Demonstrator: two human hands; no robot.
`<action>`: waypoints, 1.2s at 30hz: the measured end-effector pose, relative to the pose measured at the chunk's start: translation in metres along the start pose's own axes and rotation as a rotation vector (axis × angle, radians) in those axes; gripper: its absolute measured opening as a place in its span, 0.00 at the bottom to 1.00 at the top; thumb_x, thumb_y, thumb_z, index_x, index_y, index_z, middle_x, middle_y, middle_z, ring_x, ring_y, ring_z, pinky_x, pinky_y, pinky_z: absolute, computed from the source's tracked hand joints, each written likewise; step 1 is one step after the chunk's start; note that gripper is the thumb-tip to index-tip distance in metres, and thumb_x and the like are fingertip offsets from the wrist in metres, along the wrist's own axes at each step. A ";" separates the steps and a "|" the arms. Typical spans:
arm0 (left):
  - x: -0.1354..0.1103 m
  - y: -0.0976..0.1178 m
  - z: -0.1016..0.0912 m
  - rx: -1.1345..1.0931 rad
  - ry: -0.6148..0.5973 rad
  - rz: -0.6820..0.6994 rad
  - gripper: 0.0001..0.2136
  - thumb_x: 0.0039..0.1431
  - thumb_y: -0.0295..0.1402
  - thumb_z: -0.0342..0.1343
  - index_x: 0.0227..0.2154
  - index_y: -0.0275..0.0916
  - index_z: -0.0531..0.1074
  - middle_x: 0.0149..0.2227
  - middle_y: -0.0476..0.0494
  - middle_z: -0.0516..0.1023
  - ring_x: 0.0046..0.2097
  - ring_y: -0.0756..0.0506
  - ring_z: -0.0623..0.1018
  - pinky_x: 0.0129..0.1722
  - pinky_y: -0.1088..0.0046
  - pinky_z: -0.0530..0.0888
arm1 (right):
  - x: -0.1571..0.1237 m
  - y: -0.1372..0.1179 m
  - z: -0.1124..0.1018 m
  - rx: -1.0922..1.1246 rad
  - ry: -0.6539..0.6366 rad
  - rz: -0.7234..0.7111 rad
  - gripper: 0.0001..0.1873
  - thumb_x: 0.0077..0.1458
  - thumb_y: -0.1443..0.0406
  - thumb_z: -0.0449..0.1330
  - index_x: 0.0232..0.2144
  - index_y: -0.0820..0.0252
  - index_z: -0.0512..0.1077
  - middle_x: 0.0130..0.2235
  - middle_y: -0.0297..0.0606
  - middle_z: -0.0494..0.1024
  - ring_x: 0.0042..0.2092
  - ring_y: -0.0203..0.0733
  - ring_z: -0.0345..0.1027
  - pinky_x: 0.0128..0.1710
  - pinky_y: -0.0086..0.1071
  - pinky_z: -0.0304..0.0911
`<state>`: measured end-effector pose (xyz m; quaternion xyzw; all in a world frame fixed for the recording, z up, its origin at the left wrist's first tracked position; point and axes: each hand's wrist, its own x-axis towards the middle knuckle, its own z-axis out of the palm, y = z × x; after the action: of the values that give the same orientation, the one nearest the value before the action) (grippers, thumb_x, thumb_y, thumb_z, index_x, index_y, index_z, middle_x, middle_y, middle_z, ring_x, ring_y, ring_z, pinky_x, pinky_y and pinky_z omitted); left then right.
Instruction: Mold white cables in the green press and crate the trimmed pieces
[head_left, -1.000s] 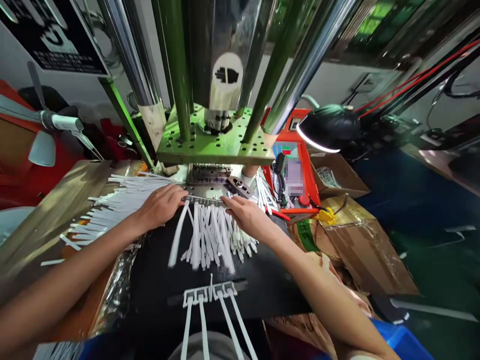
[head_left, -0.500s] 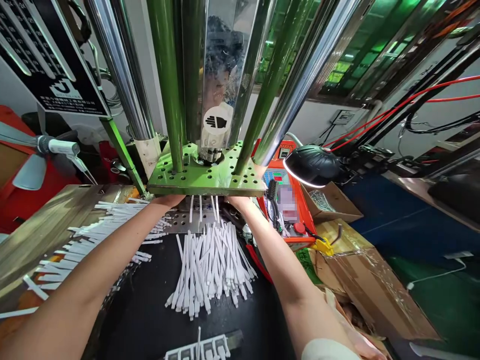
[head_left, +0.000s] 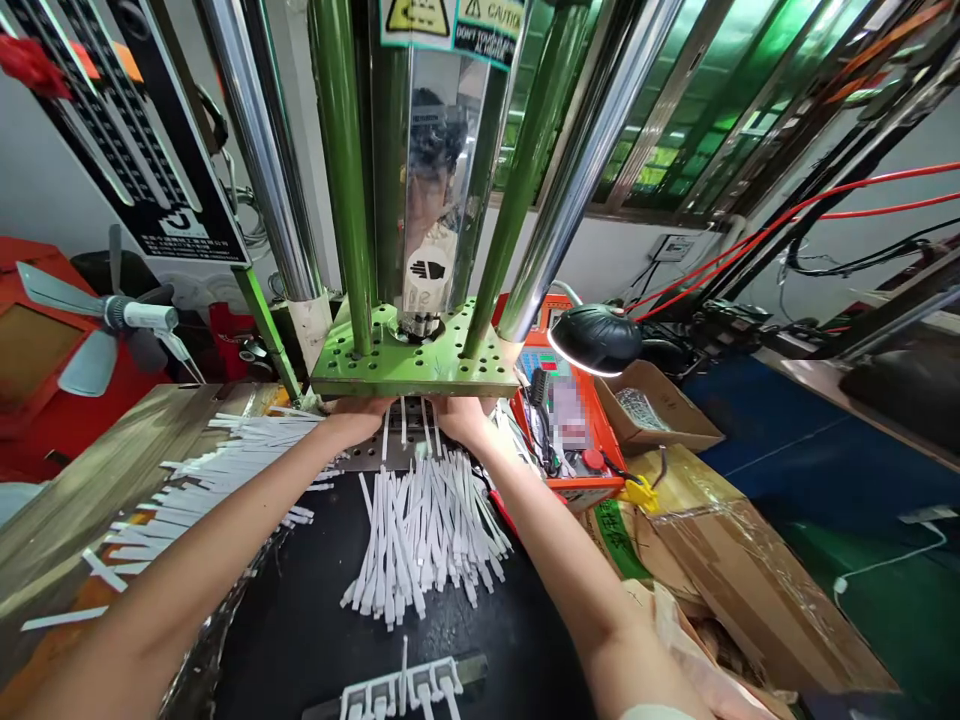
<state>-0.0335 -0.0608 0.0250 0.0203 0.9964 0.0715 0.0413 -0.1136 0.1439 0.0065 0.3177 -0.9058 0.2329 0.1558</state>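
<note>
Both my arms reach in under the green press plate [head_left: 416, 375]. My left hand [head_left: 361, 418] is at the left of the gap below it, and my right hand [head_left: 459, 418] at the right. The plate's front edge hides most of the fingers, so their grip cannot be made out. Between the hands, several white strips [head_left: 405, 422] stick out over the perforated metal base [head_left: 364, 458]. Closer to me, a fanned pile of white flat cables [head_left: 431, 535] lies on the black surface [head_left: 289, 610]. At the bottom is a mould piece [head_left: 401, 685] with white cable ends in its slots.
More white cables [head_left: 225, 480] lie on the wooden table at left. A small fan [head_left: 112, 315] stands behind them. On the right are a red control box [head_left: 592, 485], a black lamp [head_left: 596, 335] and cardboard boxes [head_left: 739, 570]. Steel columns [head_left: 259, 150] flank the press.
My hands have come closer together beneath the plate, and more of them shows. The camera view has shifted slightly. The cable pile stays in place.
</note>
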 end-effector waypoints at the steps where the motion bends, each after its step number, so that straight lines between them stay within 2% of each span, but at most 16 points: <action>1: 0.000 0.003 -0.001 0.004 0.004 0.013 0.23 0.68 0.29 0.43 0.64 0.51 0.63 0.61 0.43 0.71 0.56 0.37 0.75 0.57 0.55 0.71 | 0.002 -0.004 0.000 0.000 -0.001 -0.002 0.24 0.64 0.66 0.50 0.61 0.56 0.66 0.56 0.46 0.74 0.62 0.56 0.60 0.63 0.48 0.57; 4: 0.000 0.011 -0.005 0.002 0.023 0.013 0.21 0.70 0.33 0.45 0.64 0.45 0.61 0.60 0.37 0.71 0.58 0.38 0.73 0.58 0.50 0.71 | 0.002 -0.015 -0.005 -0.002 -0.014 -0.019 0.25 0.63 0.69 0.50 0.60 0.54 0.67 0.55 0.46 0.74 0.61 0.54 0.62 0.61 0.48 0.58; 6: -0.001 0.016 -0.010 -0.007 0.041 0.008 0.22 0.69 0.31 0.46 0.64 0.44 0.61 0.61 0.36 0.69 0.60 0.37 0.72 0.58 0.49 0.70 | -0.009 -0.021 -0.015 0.001 -0.034 -0.041 0.25 0.62 0.71 0.50 0.59 0.54 0.69 0.54 0.48 0.75 0.59 0.54 0.64 0.59 0.49 0.60; 8: -0.011 0.020 -0.013 -0.027 0.069 0.026 0.25 0.67 0.26 0.44 0.65 0.44 0.60 0.64 0.37 0.66 0.64 0.36 0.67 0.62 0.50 0.67 | -0.038 -0.025 -0.027 0.009 -0.055 -0.070 0.23 0.61 0.72 0.51 0.57 0.57 0.71 0.54 0.51 0.74 0.57 0.54 0.66 0.57 0.48 0.63; 10: -0.038 0.023 -0.010 -0.062 0.108 0.060 0.28 0.65 0.22 0.40 0.67 0.42 0.57 0.65 0.39 0.64 0.67 0.38 0.62 0.66 0.55 0.63 | -0.085 -0.025 -0.042 0.024 -0.074 -0.095 0.19 0.62 0.70 0.52 0.53 0.60 0.73 0.55 0.52 0.72 0.57 0.52 0.66 0.56 0.46 0.65; 12: -0.087 0.022 0.002 -0.104 0.133 0.103 0.26 0.67 0.24 0.37 0.67 0.39 0.56 0.66 0.40 0.62 0.68 0.42 0.61 0.67 0.62 0.62 | -0.148 -0.021 -0.059 0.061 -0.069 -0.123 0.14 0.64 0.68 0.53 0.48 0.59 0.75 0.55 0.51 0.72 0.57 0.50 0.67 0.56 0.45 0.66; 14: -0.154 0.016 0.022 -0.123 0.131 0.174 0.22 0.71 0.33 0.38 0.65 0.41 0.61 0.67 0.42 0.62 0.67 0.44 0.63 0.66 0.66 0.63 | -0.217 -0.015 -0.076 0.115 -0.029 -0.156 0.11 0.65 0.65 0.54 0.46 0.58 0.75 0.54 0.49 0.72 0.57 0.49 0.67 0.55 0.45 0.68; 17: -0.257 0.000 0.052 0.027 0.365 0.413 0.21 0.71 0.38 0.44 0.64 0.46 0.62 0.64 0.46 0.66 0.66 0.43 0.64 0.66 0.64 0.61 | -0.304 -0.011 -0.101 0.083 -0.068 -0.147 0.14 0.64 0.59 0.57 0.50 0.55 0.74 0.56 0.49 0.72 0.59 0.52 0.66 0.55 0.48 0.69; 19: -0.308 -0.008 0.066 0.123 0.373 0.472 0.29 0.67 0.50 0.47 0.66 0.41 0.60 0.64 0.40 0.65 0.66 0.39 0.64 0.68 0.62 0.56 | -0.340 -0.013 -0.112 0.003 -0.161 -0.156 0.24 0.60 0.54 0.61 0.56 0.54 0.71 0.60 0.50 0.69 0.62 0.57 0.62 0.56 0.52 0.67; 21: -0.336 -0.012 0.076 0.191 0.365 0.431 0.33 0.65 0.50 0.50 0.67 0.38 0.57 0.65 0.35 0.64 0.66 0.35 0.64 0.69 0.58 0.51 | -0.358 -0.018 -0.116 -0.107 -0.234 -0.156 0.32 0.59 0.55 0.63 0.62 0.54 0.65 0.63 0.51 0.65 0.64 0.60 0.59 0.59 0.56 0.63; 24: -0.345 -0.010 0.088 0.253 0.336 0.338 0.29 0.66 0.30 0.48 0.68 0.39 0.53 0.66 0.33 0.62 0.65 0.34 0.65 0.69 0.51 0.49 | -0.363 -0.024 -0.109 -0.245 -0.236 -0.145 0.31 0.60 0.66 0.60 0.65 0.56 0.62 0.63 0.54 0.65 0.64 0.58 0.59 0.61 0.56 0.57; 26: -0.342 -0.008 0.092 0.255 0.306 0.328 0.31 0.63 0.22 0.44 0.69 0.40 0.52 0.66 0.33 0.62 0.66 0.34 0.64 0.69 0.50 0.49 | -0.362 -0.025 -0.103 -0.270 -0.223 -0.143 0.31 0.59 0.69 0.59 0.64 0.57 0.62 0.62 0.55 0.66 0.63 0.57 0.60 0.61 0.55 0.57; 29: -0.339 -0.006 0.094 0.245 0.296 0.311 0.32 0.62 0.20 0.44 0.69 0.41 0.51 0.67 0.35 0.61 0.67 0.35 0.62 0.69 0.51 0.49 | -0.362 -0.026 -0.099 -0.272 -0.210 -0.128 0.31 0.58 0.71 0.58 0.64 0.58 0.62 0.61 0.54 0.67 0.63 0.56 0.61 0.61 0.54 0.56; 36: -0.343 -0.005 0.095 0.268 0.299 0.286 0.31 0.62 0.23 0.42 0.69 0.39 0.52 0.67 0.36 0.60 0.67 0.36 0.63 0.69 0.53 0.50 | -0.364 -0.027 -0.100 -0.277 -0.201 -0.092 0.34 0.59 0.75 0.54 0.66 0.53 0.59 0.62 0.51 0.66 0.63 0.54 0.61 0.62 0.53 0.55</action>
<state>0.3163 -0.0688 -0.0418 0.1555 0.9790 -0.0542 -0.1203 0.1904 0.3601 -0.0571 0.3559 -0.9248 0.0657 0.1172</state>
